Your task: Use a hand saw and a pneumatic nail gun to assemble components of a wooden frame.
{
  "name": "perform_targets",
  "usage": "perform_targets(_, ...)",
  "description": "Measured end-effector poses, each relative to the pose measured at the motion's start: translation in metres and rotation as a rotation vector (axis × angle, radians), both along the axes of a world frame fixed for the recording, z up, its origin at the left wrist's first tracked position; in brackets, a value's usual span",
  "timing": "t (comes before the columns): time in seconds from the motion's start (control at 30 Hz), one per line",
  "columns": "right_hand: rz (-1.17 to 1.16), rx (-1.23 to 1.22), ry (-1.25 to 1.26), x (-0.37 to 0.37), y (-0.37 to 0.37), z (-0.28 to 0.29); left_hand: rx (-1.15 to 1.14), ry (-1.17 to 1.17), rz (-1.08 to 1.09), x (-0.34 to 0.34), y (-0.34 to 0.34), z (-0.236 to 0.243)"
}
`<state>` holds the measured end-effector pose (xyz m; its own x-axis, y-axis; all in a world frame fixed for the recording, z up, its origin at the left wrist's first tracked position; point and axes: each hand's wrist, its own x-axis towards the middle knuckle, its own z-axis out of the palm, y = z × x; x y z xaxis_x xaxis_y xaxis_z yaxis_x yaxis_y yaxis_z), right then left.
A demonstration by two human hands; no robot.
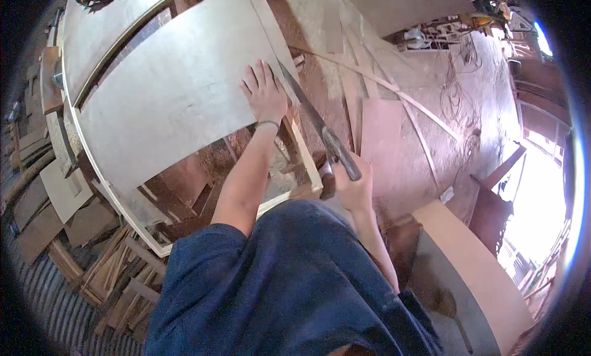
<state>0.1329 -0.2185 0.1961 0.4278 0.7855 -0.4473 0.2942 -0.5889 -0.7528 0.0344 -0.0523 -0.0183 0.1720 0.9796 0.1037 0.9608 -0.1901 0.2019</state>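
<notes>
A large pale wooden panel [172,85] lies across a light wooden frame [305,153]. Flat on its right part, fingers spread, rests my left hand [265,94], just left of a handsaw. My right hand [355,185] is closed around the wooden handle of that handsaw [308,107]. Its dark blade slants up and left, with the tip end at a long straight cut or line in the panel [268,33]. Beyond that line runs a narrow strip of the same sheet. My right fingers are partly hidden behind the handle.
Thin wooden strips [425,113] and a reddish board [380,134] lie on the dusty floor to the right. Wood offcuts [92,220] are piled at the left. Loose cable [455,104] coils at the right. Boards [474,264] lean at the lower right.
</notes>
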Motion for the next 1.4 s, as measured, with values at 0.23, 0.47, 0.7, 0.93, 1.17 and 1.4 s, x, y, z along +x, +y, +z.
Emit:
perform_targets(0.23, -0.026, 0.160, -0.061, -0.021, -0.057, -0.030, -0.028, -0.022, -0.049, 0.008, -0.014, 0.006)
perform_targets(0.47, -0.097, 0.049, 0.081, -0.020, -0.023, -0.018, 0.077, -0.046, -0.049, -0.003, 0.024, -0.001)
perform_targets(0.7, -0.017, 0.164, -0.071, -0.022, 0.005, -0.001, 0.027, 0.030, -0.015, 0.000, 0.026, -0.008)
perform_targets(0.93, -0.071, 0.361, -0.058, -0.030, 0.133, -0.101, 0.085, 0.050, -0.048, -0.002, 0.044, -0.008)
perform_targets(1.17, 0.074, 0.043, -0.093, -0.013, -0.037, 0.027, 0.094, -0.022, -0.015, 0.003, 0.044, -0.003)
perform_targets(1.4, -0.050, 0.214, -0.014, -0.018, 0.158, -0.100, 0.014, 0.065, -0.043, 0.000, 0.046, -0.002)
